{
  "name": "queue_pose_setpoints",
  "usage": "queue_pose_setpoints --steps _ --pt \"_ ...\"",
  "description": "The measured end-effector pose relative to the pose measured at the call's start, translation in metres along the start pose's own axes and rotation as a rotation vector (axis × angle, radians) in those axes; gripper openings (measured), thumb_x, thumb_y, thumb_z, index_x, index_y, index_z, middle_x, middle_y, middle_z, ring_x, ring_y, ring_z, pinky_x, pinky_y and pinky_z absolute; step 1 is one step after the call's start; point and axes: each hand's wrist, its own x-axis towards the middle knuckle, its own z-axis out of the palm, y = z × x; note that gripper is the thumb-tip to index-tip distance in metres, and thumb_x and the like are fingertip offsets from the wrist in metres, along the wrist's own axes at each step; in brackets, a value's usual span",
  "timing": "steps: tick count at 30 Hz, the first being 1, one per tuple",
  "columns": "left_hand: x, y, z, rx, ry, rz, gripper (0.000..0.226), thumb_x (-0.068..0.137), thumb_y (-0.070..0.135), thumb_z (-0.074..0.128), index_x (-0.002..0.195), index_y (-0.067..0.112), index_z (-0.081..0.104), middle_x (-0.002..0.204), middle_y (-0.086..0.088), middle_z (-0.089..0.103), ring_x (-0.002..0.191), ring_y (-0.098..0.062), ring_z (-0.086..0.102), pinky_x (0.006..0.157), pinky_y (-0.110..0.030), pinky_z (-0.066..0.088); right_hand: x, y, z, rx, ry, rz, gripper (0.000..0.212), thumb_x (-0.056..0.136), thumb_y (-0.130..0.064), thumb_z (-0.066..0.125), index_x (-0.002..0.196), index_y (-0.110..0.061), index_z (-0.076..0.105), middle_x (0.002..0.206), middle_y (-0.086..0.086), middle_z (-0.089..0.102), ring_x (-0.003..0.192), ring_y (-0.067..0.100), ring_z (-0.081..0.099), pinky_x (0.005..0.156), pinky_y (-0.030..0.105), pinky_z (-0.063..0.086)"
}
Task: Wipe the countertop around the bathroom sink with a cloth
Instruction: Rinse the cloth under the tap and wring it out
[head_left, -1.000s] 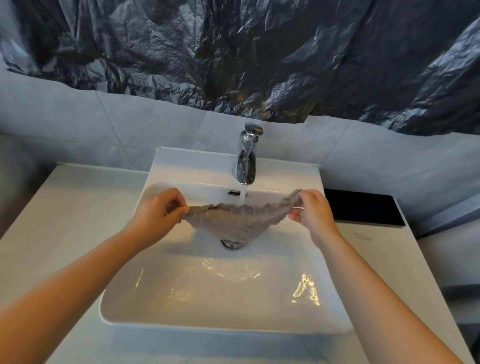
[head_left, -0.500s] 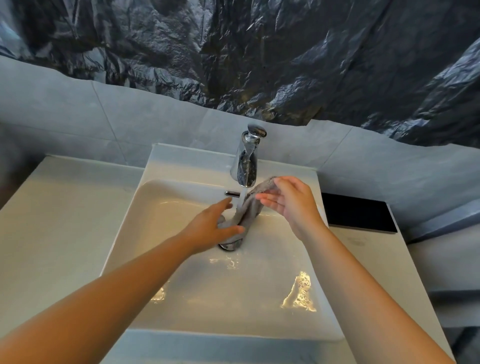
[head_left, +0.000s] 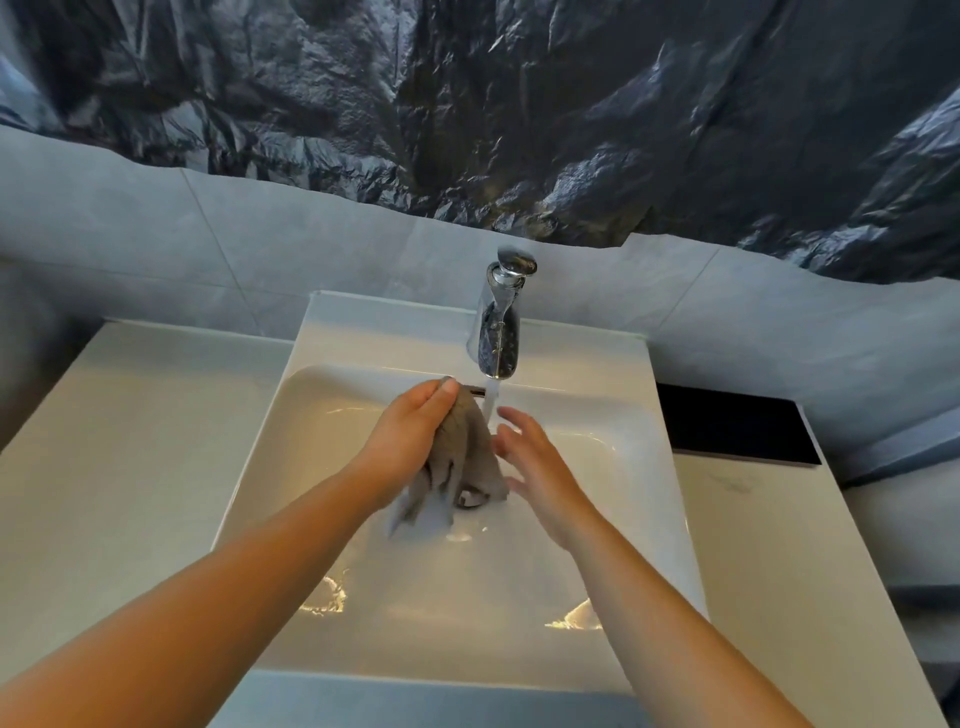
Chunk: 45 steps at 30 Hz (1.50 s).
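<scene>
Over the white rectangular ceramic sink (head_left: 467, 623), the left hand (head_left: 410, 441) was curled tight around the top of a bunched grey cloth (head_left: 462, 457), which hung down over the drain. The right hand (head_left: 540, 467) held nothing, its fingers spread and straight just beside the cloth. Water ran from the chrome tap (head_left: 498, 322) between them. The pale countertop (head_left: 130, 441) lay on either side.

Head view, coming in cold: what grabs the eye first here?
The left hand grips a bunched grey cloth at mid-frame over the white sink, with the right hand open beside it. Just behind, the chrome faucet runs a thin stream of water. Crumpled black plastic sheeting covers the wall above the grey tiles.
</scene>
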Motion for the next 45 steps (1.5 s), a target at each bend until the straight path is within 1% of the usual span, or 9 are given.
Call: queue_pose_setpoints --steps 7,10,13,18,25,32,35,40,45 --pt "0.011 0.007 -0.003 -0.215 -0.016 -0.129 0.026 0.096 0.035 0.046 0.099 0.018 0.065 0.101 -0.011 0.069 0.098 -0.025 0.065 0.092 -0.040 0.051 0.003 0.010 0.028 -0.237 0.083 0.125 0.043 0.098 -0.048 0.037 0.098 -0.014 0.061 0.106 0.008 0.065 0.093 0.020 0.059 0.087 0.035 0.048" --pt "0.015 -0.001 -0.008 -0.095 0.133 -0.079 0.026 0.096 0.033 0.048 0.101 0.016 0.067 0.094 -0.004 0.069 0.086 -0.015 0.064 0.077 -0.025 0.052 0.001 0.016 0.009 -0.010 0.183 0.114 0.041 0.097 -0.044 0.042 0.096 -0.010 0.065 0.100 0.011 0.069 0.086 0.023 0.064 0.076 0.035 0.050" --pt "0.016 -0.012 -0.006 -0.041 0.145 -0.152 0.033 0.096 0.039 0.047 0.095 0.013 0.067 0.082 -0.004 0.066 0.077 -0.016 0.062 0.070 -0.029 0.052 -0.004 0.013 -0.010 0.344 0.125 0.088 0.045 0.096 -0.044 0.044 0.110 -0.008 0.065 0.108 0.013 0.070 0.103 0.028 0.066 0.094 0.043 0.050" --pt "0.009 -0.021 0.019 0.379 0.210 0.030 0.039 0.100 0.035 0.034 0.075 0.010 0.052 0.068 -0.003 0.053 0.066 -0.018 0.049 0.058 -0.029 0.037 -0.015 -0.016 0.009 0.065 0.355 -0.311 0.019 0.096 -0.029 0.051 0.086 -0.015 0.061 0.080 -0.001 0.064 0.076 0.005 0.061 0.069 0.025 0.053" --pt "0.004 -0.013 0.047 0.026 0.158 -0.102 0.046 0.099 0.035 0.031 0.088 0.003 0.063 0.083 -0.018 0.067 0.082 -0.031 0.064 0.076 -0.047 0.055 0.000 -0.027 0.048 -0.007 0.588 -0.480 0.026 0.097 -0.020 0.049 0.072 -0.017 0.054 0.061 -0.011 0.052 0.055 -0.004 0.050 0.053 0.008 0.040" --pt "0.003 -0.009 0.022 -0.226 0.065 -0.237 0.041 0.096 0.037 0.044 0.085 0.004 0.065 0.083 -0.016 0.070 0.087 -0.033 0.067 0.087 -0.049 0.053 0.031 0.003 0.012 -0.446 0.276 -0.188 0.042 0.100 -0.035 0.037 0.069 -0.014 0.056 0.069 0.000 0.055 0.064 0.013 0.048 0.064 0.028 0.037" --pt "0.010 -0.011 0.011 -0.341 0.142 -0.305 0.041 0.094 0.042 0.047 0.080 0.008 0.066 0.082 -0.016 0.072 0.086 -0.032 0.069 0.089 -0.046 0.052 0.017 0.017 0.004 -0.314 0.191 -0.052 0.038 0.100 -0.042 0.032 0.113 -0.018 0.059 0.104 -0.006 0.059 0.096 0.012 0.054 0.084 0.028 0.040" --pt "0.015 -0.005 0.017 -0.413 0.095 -0.314 0.043 0.092 0.044 0.049 0.072 0.012 0.071 0.079 -0.014 0.071 0.082 -0.027 0.069 0.086 -0.042 0.054 -0.001 0.052 0.028 0.057 0.037 0.120 0.033 0.095 -0.051 0.039 0.103 -0.027 0.060 0.103 -0.005 0.066 0.099 0.009 0.060 0.088 0.025 0.047" --pt "0.023 -0.011 0.002 -0.267 0.135 -0.141 0.028 0.083 0.040 0.066 0.081 0.012 0.058 0.084 -0.009 0.065 0.087 -0.026 0.066 0.086 -0.044 0.055 0.000 0.044 0.029 0.290 0.078 0.170 0.051 0.089 -0.057 0.046 0.116 -0.018 0.064 0.109 0.011 0.070 0.104 0.026 0.066 0.092 0.047 0.051"
